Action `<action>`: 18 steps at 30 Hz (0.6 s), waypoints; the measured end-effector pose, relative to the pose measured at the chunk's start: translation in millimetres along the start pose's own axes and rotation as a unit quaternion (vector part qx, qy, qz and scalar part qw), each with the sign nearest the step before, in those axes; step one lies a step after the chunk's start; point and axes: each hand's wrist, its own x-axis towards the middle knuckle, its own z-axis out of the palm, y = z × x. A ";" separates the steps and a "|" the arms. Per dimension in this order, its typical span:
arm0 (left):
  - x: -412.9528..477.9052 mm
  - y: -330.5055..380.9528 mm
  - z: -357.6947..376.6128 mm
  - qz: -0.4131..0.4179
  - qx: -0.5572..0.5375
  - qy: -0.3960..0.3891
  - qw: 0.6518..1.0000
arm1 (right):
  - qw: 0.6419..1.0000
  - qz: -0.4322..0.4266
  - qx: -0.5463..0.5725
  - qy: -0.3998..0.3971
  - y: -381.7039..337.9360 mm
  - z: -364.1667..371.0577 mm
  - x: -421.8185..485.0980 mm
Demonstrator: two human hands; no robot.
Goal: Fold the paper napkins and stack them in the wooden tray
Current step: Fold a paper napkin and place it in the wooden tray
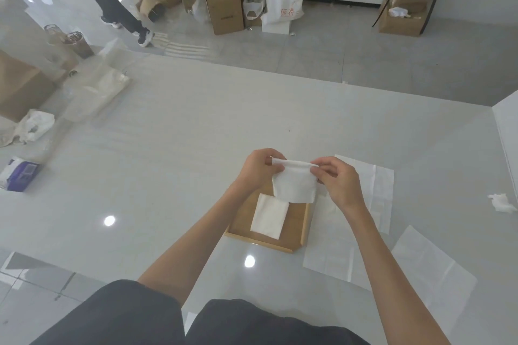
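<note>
Above the wooden tray (304, 228), the left hand (256, 166) and right hand (337, 180) are pinching a folded napkin's (294, 183) top corners, its folded edge running left-right, body hanging toward the person.

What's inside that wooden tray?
One folded white napkin lies in the wooden tray. The napkin held by both hands covers the tray's far end, so anything there is hidden.

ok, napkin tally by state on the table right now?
Folded napkin in the wooden tray: 1
Napkin held by left hand and right hand: 1
Flat unfolded sheets: 3
Crumpled napkin: 1
Total: 6
</note>
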 end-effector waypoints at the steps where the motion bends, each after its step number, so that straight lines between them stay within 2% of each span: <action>1: 0.5 0.0 -0.8 -0.007 0.025 -0.002 1.000 | 1.000 -0.010 -0.022 -0.011 -2.0 0.7 1.1; 4: -4.7 4.4 -4.2 -0.007 0.121 -0.088 0.989 | 0.991 -0.022 -0.097 -0.086 -14.3 -0.3 5.4; 6: -8.5 9.5 -2.7 0.009 0.133 -0.147 0.980 | 0.976 -0.024 -0.154 -0.152 -24.8 -2.8 11.5; 9: -10.3 16.2 2.2 0.007 0.125 -0.162 0.979 | 0.954 -0.015 -0.207 -0.215 -38.8 -4.2 22.3; 11: -13.2 17.2 3.1 0.004 0.070 -0.176 0.982 | 0.950 -0.019 -0.202 -0.237 -45.5 -4.0 27.4; 14: -18.0 9.9 0.2 -0.038 -0.091 -0.201 0.975 | 0.962 -0.017 -0.150 -0.228 -51.3 -8.3 28.7; 18: -24.3 -0.5 -7.9 -0.078 -0.309 -0.195 0.928 | 0.982 0.050 -0.042 -0.176 -30.4 -26.5 19.5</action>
